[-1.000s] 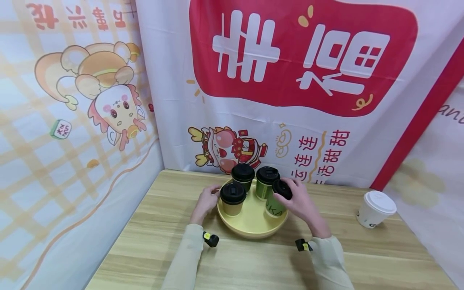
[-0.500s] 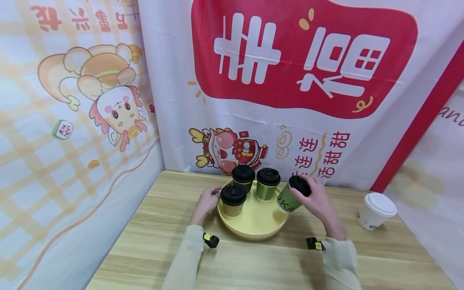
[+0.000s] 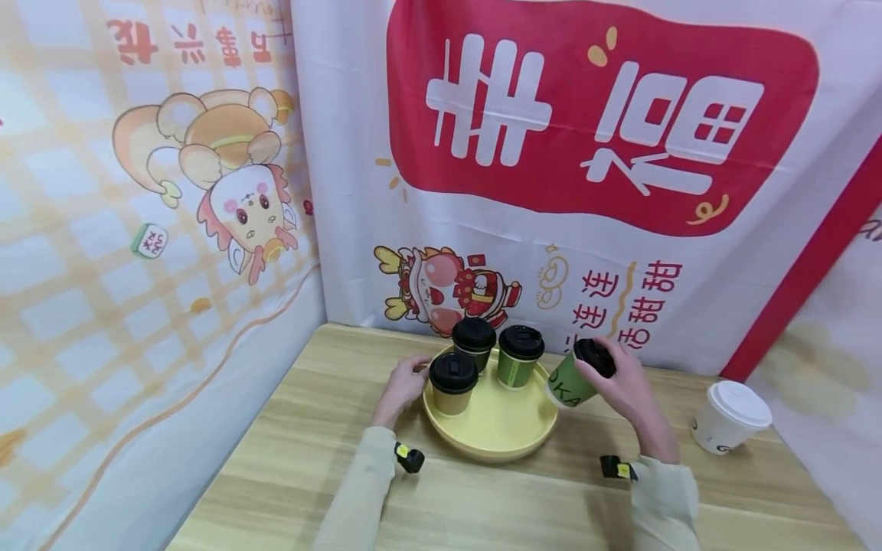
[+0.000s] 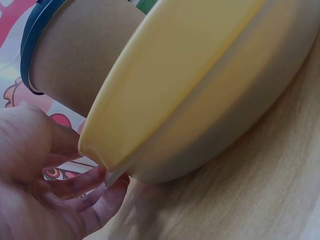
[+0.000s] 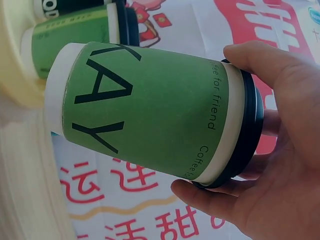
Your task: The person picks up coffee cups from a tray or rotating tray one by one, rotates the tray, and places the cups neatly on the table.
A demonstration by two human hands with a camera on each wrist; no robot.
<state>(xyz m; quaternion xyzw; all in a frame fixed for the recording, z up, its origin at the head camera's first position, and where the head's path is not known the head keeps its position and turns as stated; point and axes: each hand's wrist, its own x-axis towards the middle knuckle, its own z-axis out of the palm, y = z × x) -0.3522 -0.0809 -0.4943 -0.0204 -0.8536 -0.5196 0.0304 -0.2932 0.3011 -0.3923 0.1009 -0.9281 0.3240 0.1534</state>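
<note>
My right hand (image 3: 628, 383) grips a green paper coffee cup (image 5: 145, 107) round its black lid; the cup is tilted, raised past the right rim of a round yellow tray (image 3: 496, 444). My left hand (image 3: 402, 389) pinches the tray's left rim, with fingers curled under the edge in the left wrist view (image 4: 55, 175). Standing upright in the tray are a brown cup (image 3: 452, 394) at front left, a dark cup (image 3: 474, 340) behind it and another green cup (image 3: 517, 367) at the back. All have black lids.
A white lidded paper cup (image 3: 730, 417) stands on the wooden table (image 3: 482, 509) at the right. A printed cloth (image 3: 344, 191) hangs just behind the table, and a patterned one (image 3: 172, 306) closes the left side.
My right hand has lifted the green cup out of the tray and moved it to the right, tilting it. My left hand stays at the tray's rim. The head view shifts slightly.
</note>
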